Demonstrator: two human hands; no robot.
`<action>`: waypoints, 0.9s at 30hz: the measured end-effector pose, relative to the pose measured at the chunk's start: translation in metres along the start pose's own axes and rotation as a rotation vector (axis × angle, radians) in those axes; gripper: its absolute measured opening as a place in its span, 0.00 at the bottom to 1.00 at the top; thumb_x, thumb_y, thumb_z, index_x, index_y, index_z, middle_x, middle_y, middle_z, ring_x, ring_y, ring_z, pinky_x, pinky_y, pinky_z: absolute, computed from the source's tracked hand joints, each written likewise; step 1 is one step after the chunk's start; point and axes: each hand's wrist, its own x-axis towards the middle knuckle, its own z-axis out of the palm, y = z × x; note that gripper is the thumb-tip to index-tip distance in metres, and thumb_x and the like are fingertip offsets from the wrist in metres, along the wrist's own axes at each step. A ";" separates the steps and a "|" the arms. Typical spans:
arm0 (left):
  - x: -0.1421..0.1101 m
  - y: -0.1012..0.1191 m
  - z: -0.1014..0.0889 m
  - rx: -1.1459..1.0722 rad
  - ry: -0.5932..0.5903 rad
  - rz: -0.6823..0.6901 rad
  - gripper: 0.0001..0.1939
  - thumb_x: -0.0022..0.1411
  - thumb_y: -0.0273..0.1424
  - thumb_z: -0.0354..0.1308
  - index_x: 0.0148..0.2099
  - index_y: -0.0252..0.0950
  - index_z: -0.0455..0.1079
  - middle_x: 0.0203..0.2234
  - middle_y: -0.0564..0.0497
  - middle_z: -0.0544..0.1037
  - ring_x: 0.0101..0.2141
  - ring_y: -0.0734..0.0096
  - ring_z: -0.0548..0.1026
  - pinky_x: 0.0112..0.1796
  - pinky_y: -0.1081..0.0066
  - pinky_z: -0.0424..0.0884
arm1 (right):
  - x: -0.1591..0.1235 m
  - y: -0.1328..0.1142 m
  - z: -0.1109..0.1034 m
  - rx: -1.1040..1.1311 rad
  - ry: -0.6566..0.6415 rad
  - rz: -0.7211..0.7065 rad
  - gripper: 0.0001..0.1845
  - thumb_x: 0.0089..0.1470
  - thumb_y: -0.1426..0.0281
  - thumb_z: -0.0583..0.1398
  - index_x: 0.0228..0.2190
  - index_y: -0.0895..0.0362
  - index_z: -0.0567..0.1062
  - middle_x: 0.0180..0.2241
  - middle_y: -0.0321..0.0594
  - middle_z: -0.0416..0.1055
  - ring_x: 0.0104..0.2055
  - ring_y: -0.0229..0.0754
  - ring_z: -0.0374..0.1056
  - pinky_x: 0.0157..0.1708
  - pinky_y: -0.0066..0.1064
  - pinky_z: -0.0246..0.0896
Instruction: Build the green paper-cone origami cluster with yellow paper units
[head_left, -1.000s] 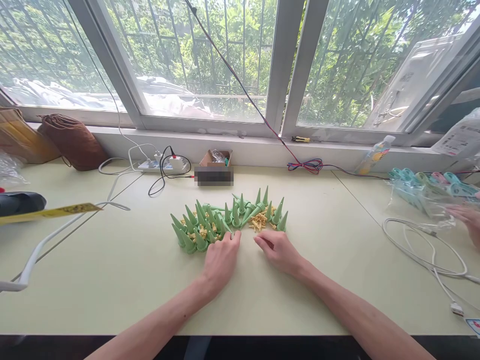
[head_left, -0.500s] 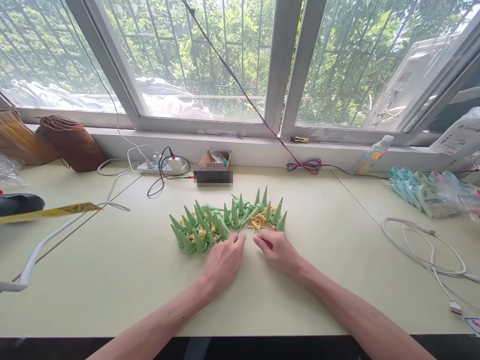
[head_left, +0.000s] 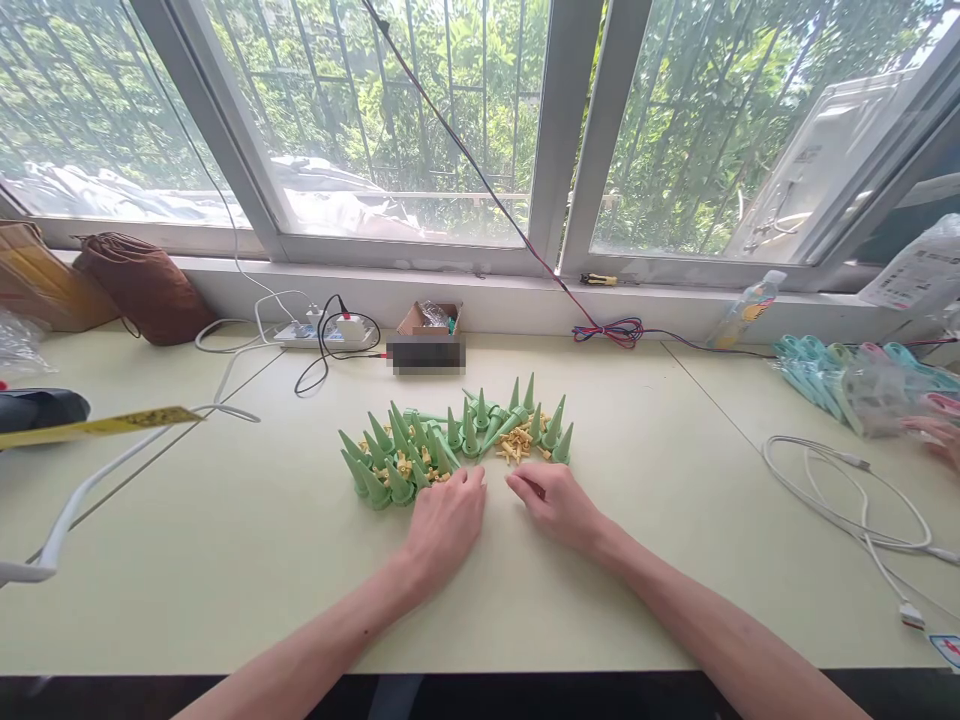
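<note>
My left hand (head_left: 450, 515) rests on the table with its fingers curled down, at the near right edge of a cluster of green cone-shaped plastic spikes (head_left: 379, 490). Its fingertips are hidden, so I cannot make out what they hold, if anything. My right hand (head_left: 559, 503) is closed, thumb and forefinger together, just in front of a small heap of tan plastic plugs (head_left: 515, 443). Anything in that pinch is too small to see. More green cones (head_left: 555, 430) stand around the heap, and some lie on their sides behind it.
Behind the cones stands a small open box (head_left: 431, 318). A power strip (head_left: 330, 335) with cables is at back left. To the right are a coiled white cable (head_left: 847, 490), bagged turquoise items (head_left: 817, 375) and another person's hand (head_left: 937, 440). A bottle (head_left: 746, 312) leans against the sill.
My left hand has shifted slightly left and toward me. My right hand stays in place. Another person's hand has come in at the right edge by the bagged items.
</note>
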 end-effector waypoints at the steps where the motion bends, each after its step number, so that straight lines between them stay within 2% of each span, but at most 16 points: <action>1: 0.000 0.000 0.000 0.000 -0.003 -0.003 0.14 0.72 0.30 0.41 0.40 0.36 0.68 0.30 0.48 0.75 0.29 0.60 0.77 0.26 0.69 0.60 | 0.000 0.000 0.000 0.001 -0.001 0.000 0.22 0.66 0.64 0.50 0.21 0.55 0.54 0.19 0.31 0.52 0.22 0.35 0.50 0.25 0.30 0.46; 27: 0.000 0.000 0.002 0.067 0.026 -0.007 0.13 0.72 0.32 0.43 0.40 0.37 0.69 0.26 0.47 0.79 0.29 0.57 0.79 0.25 0.69 0.57 | 0.000 0.001 0.000 -0.014 -0.022 -0.007 0.20 0.65 0.68 0.52 0.21 0.55 0.56 0.20 0.30 0.54 0.23 0.34 0.51 0.25 0.28 0.46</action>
